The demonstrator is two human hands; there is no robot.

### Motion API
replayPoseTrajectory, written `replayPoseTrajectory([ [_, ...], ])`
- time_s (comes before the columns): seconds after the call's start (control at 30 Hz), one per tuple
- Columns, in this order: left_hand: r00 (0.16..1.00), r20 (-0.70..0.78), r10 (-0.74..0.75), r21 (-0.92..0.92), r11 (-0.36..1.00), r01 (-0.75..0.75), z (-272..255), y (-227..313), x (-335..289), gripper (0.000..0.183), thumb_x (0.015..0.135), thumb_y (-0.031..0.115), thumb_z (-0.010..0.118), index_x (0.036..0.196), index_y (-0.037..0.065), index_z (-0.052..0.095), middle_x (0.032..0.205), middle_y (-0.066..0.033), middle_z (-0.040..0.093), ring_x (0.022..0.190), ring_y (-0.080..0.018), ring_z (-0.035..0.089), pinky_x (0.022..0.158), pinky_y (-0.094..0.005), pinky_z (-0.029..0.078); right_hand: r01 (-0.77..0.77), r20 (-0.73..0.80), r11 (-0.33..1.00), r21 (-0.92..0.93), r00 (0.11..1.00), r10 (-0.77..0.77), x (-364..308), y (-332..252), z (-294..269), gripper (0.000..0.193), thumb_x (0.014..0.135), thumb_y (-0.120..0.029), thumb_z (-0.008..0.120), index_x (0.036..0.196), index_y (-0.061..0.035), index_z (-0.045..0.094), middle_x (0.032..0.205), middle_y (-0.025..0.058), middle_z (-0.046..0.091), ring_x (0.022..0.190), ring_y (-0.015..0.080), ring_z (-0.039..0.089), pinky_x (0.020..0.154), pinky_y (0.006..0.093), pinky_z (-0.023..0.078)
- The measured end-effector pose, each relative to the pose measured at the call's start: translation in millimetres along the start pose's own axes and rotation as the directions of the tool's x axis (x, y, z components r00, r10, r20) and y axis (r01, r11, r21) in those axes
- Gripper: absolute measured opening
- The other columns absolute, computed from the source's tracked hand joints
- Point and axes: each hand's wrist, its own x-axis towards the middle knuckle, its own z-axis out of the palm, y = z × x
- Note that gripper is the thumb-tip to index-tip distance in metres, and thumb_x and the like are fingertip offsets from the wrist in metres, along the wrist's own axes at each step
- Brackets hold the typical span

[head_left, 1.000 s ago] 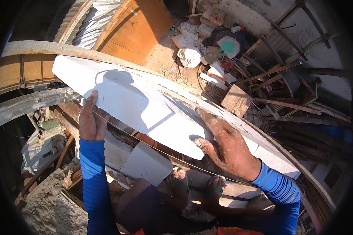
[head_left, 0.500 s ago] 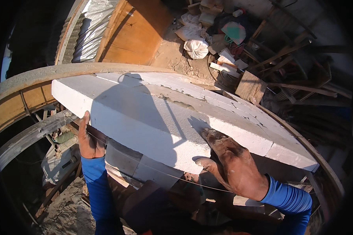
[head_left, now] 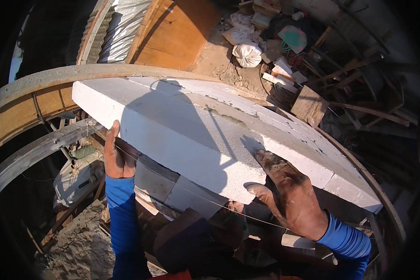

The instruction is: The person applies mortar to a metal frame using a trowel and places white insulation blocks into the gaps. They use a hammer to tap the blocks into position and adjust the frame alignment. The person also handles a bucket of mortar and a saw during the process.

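A long white concrete block, probably aerated concrete, lies across the front of a surface of similar white blocks. My left hand grips its near lower edge toward the left, thumb up against the front face and the fingers partly hidden beneath. At the block's right end is my right hand, its thumb by the near corner and its fingers laid along the end and top. Shadow from my head and upper body falls over the block. Grey mortar shows in the joint behind it.
A thin string runs below the block, in front of more blocks. To the left is a grey beam; a curved-looking ledge borders the far side. Beyond lie a white sack, a wooden board and piled timber.
The view has shifted slightly, so the block, hands and surroundings appear farther right. Both hands keep their grip, and the block shows no clear movement against its neighbours.
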Motion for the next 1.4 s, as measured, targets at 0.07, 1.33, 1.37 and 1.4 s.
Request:
replayPoseTrajectory([
  [0.07,0.998,-0.060,0.016,-0.012,1.000,-0.016,2,-3,0,0.035,0.103,0.024,0.057,0.130,0.001,0.059,0.126,-0.0140,0.066,0.113,-0.0249,0.067,0.096,-0.0402,0.057,0.033,-0.015,0.999,-0.021,0.999,-0.033,0,2,1,0.058,0.087,-0.023,0.079,0.131,0.0078,0.057,0.116,0.0308,0.065,0.102,0.0442,0.068,0.086,0.0434,0.058],
  [1.33,0.992,0.122,0.019,0.094,0.995,-0.031,1,-6,7,0.046,0.105,0.030,0.052,0.140,0.001,0.049,0.137,-0.0131,0.059,0.125,-0.0259,0.058,0.105,-0.0417,0.049,-0.215,0.111,0.973,0.081,0.972,0.205,-12,10,-11,0.077,0.096,-0.048,0.066,0.139,0.0129,0.047,0.079,0.0355,0.066,0.073,0.0440,0.072,0.070,0.0475,0.057],
  [1.37,0.990,0.143,0.007,0.089,0.996,-0.019,5,-6,6,0.046,0.105,0.029,0.053,0.140,0.001,0.049,0.136,-0.0132,0.059,0.125,-0.0259,0.058,0.105,-0.0419,0.049,-0.256,0.130,0.964,0.076,0.961,0.245,-12,7,-13,0.077,0.096,-0.047,0.067,0.139,0.0127,0.048,0.078,0.0346,0.066,0.071,0.0431,0.072,0.070,0.0474,0.057],
  [1.4,0.991,0.133,-0.010,0.091,0.996,-0.002,7,-6,7,0.046,0.105,0.029,0.053,0.140,0.001,0.049,0.136,-0.0136,0.059,0.125,-0.0260,0.058,0.105,-0.0419,0.049,-0.314,0.168,0.947,0.067,0.939,0.299,-7,-1,-16,0.076,0.095,-0.047,0.068,0.139,0.0125,0.048,0.078,0.0338,0.066,0.070,0.0420,0.071,0.070,0.0470,0.057],
])
